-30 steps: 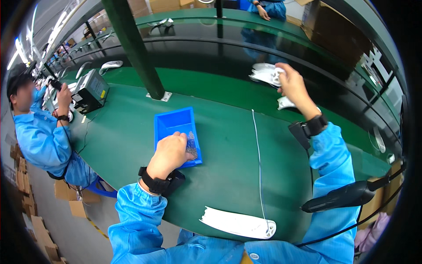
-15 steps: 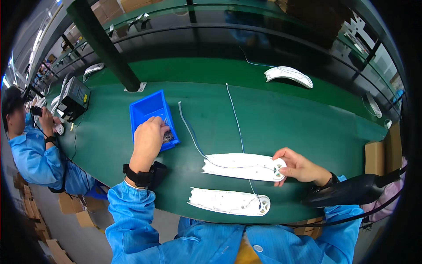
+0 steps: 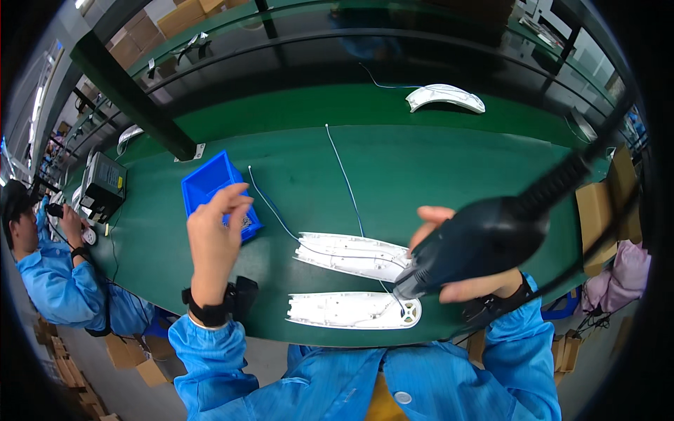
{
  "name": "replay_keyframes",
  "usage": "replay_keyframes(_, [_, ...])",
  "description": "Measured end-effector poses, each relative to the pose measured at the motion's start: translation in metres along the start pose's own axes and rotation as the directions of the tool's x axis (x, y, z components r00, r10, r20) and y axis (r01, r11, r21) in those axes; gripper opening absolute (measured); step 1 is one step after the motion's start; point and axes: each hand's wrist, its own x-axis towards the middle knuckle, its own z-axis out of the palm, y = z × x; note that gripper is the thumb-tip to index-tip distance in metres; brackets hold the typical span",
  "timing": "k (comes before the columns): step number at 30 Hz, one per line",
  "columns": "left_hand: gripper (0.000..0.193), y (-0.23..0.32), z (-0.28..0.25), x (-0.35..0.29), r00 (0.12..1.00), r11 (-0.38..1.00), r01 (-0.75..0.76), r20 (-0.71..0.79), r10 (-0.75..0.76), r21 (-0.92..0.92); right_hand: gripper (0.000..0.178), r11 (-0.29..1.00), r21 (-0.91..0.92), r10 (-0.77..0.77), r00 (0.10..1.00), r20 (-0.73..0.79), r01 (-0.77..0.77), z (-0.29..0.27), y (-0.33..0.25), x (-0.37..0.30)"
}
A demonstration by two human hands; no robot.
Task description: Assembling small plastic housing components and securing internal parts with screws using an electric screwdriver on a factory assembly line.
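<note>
My left hand is raised over the near end of a blue bin, thumb and fingertips pinched together; whatever is between them is too small to make out. Small metal pieces lie in the bin. My right hand is wrapped around a black electric screwdriver, which covers most of its fingers. The screwdriver's tip points down left, over the round ends of two long white plastic shells. The farther shell has a thin cable running out to its left; its right end is hidden. The nearer shell lies parallel, its round end showing.
Another curved white shell with a cable rests on the far ledge. A dark box-shaped device stands at the left, beside a seated co-worker in blue. A green post rises behind the bin. Cardboard boxes stand at right.
My right hand has left the farther shell and taken the screwdriver, which has swung left over the shells. My left hand has lifted out of the bin.
</note>
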Motion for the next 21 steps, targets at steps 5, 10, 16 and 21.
replay_keyframes(5, [0.04, 0.058, 0.014, -0.025, 0.97, 0.954, -0.174, 0.126, 0.209, -0.243, 0.069, 0.989, -0.075, -0.109, 0.976, 0.187, 0.125, 0.005, 0.011, 0.015])
replay_keyframes(10, [0.048, 0.095, 0.033, -0.051, 0.912, 0.831, -0.219, 0.195, 0.361, -0.511, 0.058, 0.849, 0.211, -0.369, 0.829, -0.419, 0.485, 0.029, 0.012, 0.026])
replay_keyframes(16, [0.052, 0.106, 0.045, -0.062, 0.891, 0.82, -0.262, 0.199, 0.409, -0.509, 0.08, 0.773, 0.316, -0.438, 0.823, -0.361, 0.55, 0.036, 0.004, 0.024])
replay_keyframes(21, [0.055, 0.106, 0.05, -0.067, 0.898, 0.793, -0.262, 0.163, 0.409, -0.55, 0.082, 0.694, 0.269, -0.54, 0.73, -0.418, 0.668, 0.05, 0.006, 0.026])
